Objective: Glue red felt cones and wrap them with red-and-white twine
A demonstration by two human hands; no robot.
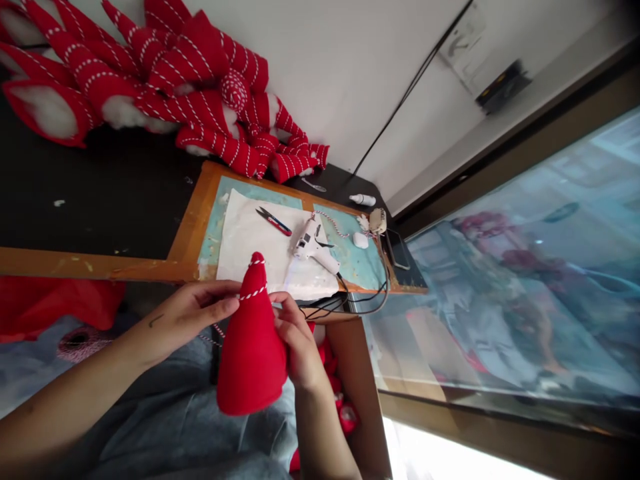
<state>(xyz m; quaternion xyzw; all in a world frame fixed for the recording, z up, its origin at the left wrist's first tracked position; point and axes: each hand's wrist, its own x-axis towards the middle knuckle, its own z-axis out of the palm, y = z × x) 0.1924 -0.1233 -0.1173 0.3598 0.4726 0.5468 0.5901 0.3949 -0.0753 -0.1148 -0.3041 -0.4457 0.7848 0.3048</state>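
Note:
A red felt cone stands tip up between my hands, stuffed and plump. Red-and-white baker's twine wraps it near the tip. My left hand pinches the cone's upper part from the left, its fingertips at the twine. My right hand grips the cone's right side, with the fingers curled over it. The cone's far side and the twine's loose end are partly hidden by my fingers.
Ahead lie a wooden board with a teal mat, white paper, a white glue gun and red-handled thread snips. A heap of red stitched cones sits behind. Below right stands a cardboard box holding red pieces.

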